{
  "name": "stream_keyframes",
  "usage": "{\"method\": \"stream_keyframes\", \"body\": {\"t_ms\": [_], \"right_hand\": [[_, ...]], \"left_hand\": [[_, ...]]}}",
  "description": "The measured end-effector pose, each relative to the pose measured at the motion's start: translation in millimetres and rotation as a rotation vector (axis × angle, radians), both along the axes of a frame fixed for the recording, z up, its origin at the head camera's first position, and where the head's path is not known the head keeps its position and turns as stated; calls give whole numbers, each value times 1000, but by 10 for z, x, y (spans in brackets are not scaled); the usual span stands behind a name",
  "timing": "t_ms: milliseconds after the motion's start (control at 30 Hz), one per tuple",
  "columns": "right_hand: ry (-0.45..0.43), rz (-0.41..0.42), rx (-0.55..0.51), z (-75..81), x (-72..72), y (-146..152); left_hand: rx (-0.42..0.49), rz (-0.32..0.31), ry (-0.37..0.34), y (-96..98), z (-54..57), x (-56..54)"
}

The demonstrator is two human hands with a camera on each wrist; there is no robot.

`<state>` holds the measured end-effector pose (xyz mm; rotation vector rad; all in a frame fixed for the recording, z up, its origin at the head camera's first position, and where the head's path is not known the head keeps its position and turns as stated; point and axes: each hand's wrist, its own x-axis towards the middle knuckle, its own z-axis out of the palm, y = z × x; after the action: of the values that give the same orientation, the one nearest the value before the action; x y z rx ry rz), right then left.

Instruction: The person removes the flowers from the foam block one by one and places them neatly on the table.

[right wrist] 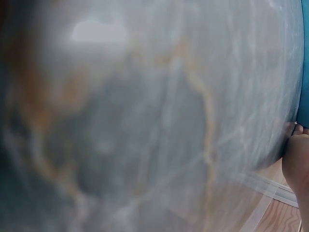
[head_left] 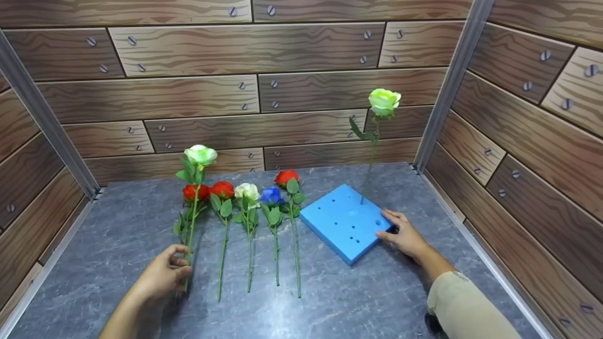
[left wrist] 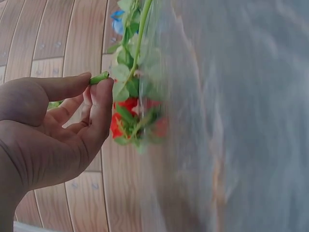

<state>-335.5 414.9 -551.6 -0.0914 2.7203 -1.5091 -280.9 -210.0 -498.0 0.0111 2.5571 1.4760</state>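
Note:
My left hand (head_left: 165,270) pinches the lower stem of a pale green-white rose (head_left: 201,154) between thumb and fingers, the bloom raised above the table. In the left wrist view the cut end of the stem (left wrist: 99,78) pokes out between thumb and fingertip. My right hand (head_left: 407,237) grips the right corner of a blue block (head_left: 325,216), thumb on the near side and fingers on the far side. Several small holes dot the block's top. A yellow-green rose (head_left: 384,102) stands upright in it, near the back edge.
Artificial roses lie in a row left of the block: a red one (head_left: 195,192) behind the held stem, another red one (head_left: 222,189), a cream one (head_left: 247,192), a blue one (head_left: 271,195) and a red one (head_left: 286,177). Wood-patterned walls (head_left: 188,99) enclose the grey table (head_left: 264,315).

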Motion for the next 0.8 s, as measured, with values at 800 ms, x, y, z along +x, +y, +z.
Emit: {"method": "stream_keyframes", "body": {"t_ms": [800], "right_hand": [[-13, 7, -5, 14, -5, -1]], "left_hand": [[55, 66, -191, -705, -87, -44]]}}
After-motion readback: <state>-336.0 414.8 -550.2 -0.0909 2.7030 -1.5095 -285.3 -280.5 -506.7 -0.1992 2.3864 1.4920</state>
